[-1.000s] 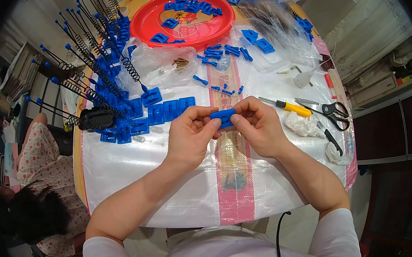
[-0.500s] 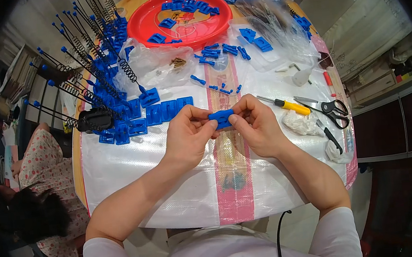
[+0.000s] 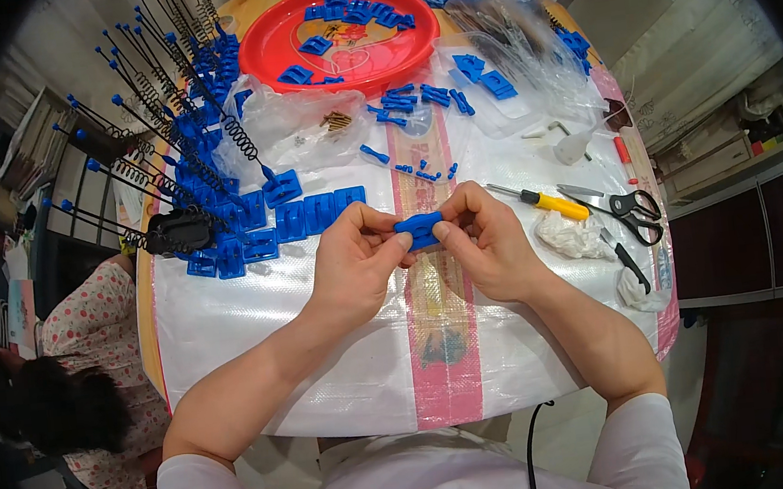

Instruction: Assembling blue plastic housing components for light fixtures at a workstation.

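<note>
A small blue plastic part is pinched at its two ends above the middle of the table. The fingers and thumb of my left hand close on its left end. Gripping the right end is my right hand, with its thumb on the near face. Both hands partly cover the part. To the left of my left hand lie flat blue plastic bases in a row. Beyond my hands are narrow blue pieces and several tiny blue bits. A yellow-handled screwdriver lies just right of my right hand.
Blue bases with springs and ball-tipped rods crowd the left side. A red basin holding blue parts stands at the back. Brass-coloured screws lie on clear plastic. Scissors and a knife rest at right. A person is at left.
Both hands keep their grip, and the blue part is tipped slightly, showing a little more of its near face. The person at left has shifted.
</note>
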### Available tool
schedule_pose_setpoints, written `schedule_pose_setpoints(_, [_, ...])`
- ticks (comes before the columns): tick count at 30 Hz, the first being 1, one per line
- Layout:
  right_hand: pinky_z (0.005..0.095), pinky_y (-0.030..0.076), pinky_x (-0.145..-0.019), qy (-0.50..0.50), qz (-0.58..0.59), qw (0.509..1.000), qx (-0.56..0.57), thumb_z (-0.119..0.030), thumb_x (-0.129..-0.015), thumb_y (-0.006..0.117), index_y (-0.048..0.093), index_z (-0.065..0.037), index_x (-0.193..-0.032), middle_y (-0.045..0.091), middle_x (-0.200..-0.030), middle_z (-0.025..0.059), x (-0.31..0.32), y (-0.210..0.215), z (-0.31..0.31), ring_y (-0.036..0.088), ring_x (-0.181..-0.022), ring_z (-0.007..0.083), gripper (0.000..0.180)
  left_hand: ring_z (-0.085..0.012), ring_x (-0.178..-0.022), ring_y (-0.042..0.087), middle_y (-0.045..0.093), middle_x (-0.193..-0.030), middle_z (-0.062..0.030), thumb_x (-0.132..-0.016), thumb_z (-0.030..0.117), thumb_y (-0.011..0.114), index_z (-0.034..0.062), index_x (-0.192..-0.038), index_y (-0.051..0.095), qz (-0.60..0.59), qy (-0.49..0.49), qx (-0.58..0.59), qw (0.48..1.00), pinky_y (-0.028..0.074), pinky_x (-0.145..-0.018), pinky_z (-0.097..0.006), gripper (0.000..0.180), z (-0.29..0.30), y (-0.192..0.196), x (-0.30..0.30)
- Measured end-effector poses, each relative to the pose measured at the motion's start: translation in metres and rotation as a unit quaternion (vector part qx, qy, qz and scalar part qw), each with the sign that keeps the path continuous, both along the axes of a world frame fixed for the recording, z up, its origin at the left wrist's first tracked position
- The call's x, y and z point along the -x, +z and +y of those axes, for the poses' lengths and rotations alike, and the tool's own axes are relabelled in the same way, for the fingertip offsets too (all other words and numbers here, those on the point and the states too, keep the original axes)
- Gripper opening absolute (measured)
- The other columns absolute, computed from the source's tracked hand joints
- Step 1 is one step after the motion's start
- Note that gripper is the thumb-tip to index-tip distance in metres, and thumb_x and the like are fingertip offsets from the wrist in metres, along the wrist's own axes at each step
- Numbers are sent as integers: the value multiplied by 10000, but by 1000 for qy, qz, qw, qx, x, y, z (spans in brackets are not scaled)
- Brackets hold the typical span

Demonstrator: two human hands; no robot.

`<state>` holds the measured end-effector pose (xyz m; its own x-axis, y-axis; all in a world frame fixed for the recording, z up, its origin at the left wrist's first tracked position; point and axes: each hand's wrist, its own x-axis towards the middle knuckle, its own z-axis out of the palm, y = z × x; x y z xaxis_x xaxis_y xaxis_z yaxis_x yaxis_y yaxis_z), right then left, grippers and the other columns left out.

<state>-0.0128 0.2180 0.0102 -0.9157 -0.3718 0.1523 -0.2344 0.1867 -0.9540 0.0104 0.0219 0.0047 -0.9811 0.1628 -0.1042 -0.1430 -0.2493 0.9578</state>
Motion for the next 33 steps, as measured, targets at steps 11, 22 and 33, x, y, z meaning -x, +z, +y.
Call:
schedule_pose_setpoints(11, [236, 394, -523, -5, -6, 1000, 1, -63, -909, 622, 510, -10, -924, 536, -716, 13, 0, 1, 0, 484, -592, 48, 124, -145, -810, 654, 660, -930, -126, -922, -23, 608, -19, -1049, 504, 3, 2, 6, 1000, 556, -762, -282, 165, 1, -2, 0])
schedule_pose_setpoints(22, [243, 395, -530, -4, -12, 1000, -15, -59, -912, 616, 514, -11, -927, 533, -713, 14, -1, 5, -1, 487, -598, 57, 114, -154, -838, 660, 666, -944, -134, -930, -14, 603, -14, -1047, 508, 5, -3, -9, 1000, 551, -772, -291, 150, -1, -3, -1])
schedule_pose_setpoints(33, [255, 402, -541, 3, 0, 1000, -3, -60, -914, 616, 509, -12, -930, 530, -730, 31, 0, 2, 0, 492, -611, 74, 119, -167, -855, 669, 646, -956, -126, -924, -28, 604, -13, -1046, 497, 12, -13, -24, 1000, 564, -770, -296, 163, -2, -6, 0])
